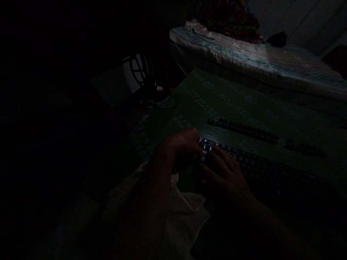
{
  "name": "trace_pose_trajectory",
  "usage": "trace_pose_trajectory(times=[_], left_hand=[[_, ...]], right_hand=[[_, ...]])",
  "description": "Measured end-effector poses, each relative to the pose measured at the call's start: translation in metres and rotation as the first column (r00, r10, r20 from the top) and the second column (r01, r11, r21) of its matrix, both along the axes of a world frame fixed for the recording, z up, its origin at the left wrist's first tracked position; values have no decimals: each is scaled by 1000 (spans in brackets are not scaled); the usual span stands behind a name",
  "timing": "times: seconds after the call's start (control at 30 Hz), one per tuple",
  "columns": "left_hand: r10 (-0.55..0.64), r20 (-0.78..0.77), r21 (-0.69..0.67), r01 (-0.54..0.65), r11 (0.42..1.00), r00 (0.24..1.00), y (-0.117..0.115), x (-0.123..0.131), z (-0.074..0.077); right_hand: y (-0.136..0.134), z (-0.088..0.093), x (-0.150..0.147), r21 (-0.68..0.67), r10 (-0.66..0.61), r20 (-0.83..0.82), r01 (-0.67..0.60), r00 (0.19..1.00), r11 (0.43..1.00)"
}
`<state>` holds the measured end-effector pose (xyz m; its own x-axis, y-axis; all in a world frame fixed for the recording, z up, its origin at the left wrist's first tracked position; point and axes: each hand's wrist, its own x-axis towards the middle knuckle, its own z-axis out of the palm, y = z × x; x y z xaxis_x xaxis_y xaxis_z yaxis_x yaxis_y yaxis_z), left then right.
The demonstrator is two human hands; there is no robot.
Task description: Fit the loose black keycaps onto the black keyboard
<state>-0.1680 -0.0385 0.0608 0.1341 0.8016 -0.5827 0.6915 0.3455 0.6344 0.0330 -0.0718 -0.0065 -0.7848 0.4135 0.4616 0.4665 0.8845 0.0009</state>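
Note:
The scene is very dark. A black keyboard [260, 169] lies across a green printed mat [244, 104]. My left hand [181, 146] is curled at the keyboard's left end, its fingers closed round that corner. My right hand [223, 169] rests flat on the keys just beside it, fingers stretched out. A pale cloth [181, 213] lies under my left forearm, at the near edge of the mat. Whether the left hand also grips the cloth is hidden by the darkness.
A loose dark strip of keys [241, 128] lies on the mat beyond the keyboard. A bed with a light cover [244, 57] and a bundle of coloured cloth [233, 18] runs along the back. A dark chair-like frame [141, 72] stands at the left.

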Motion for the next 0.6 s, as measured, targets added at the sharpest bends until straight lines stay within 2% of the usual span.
trace_pose_trajectory(times=[0.1,0.2,0.37,0.6], left_hand=[[-93,-69,72,98,993,993,2,0,0],[-125,-94,103,134,986,988,3,-1,-2],[-99,-81,93,106,990,992,3,-1,-4],[-72,-15,75,72,995,997,1,0,-6]], right_hand=[[1,0,-2,4,27,22,-27,999,1000],[1,2,-4,24,63,44,-64,997,998],[0,3,-2,19,20,43,-21,999,1000],[-4,-6,13,73,-8,-133,18,991,997]])
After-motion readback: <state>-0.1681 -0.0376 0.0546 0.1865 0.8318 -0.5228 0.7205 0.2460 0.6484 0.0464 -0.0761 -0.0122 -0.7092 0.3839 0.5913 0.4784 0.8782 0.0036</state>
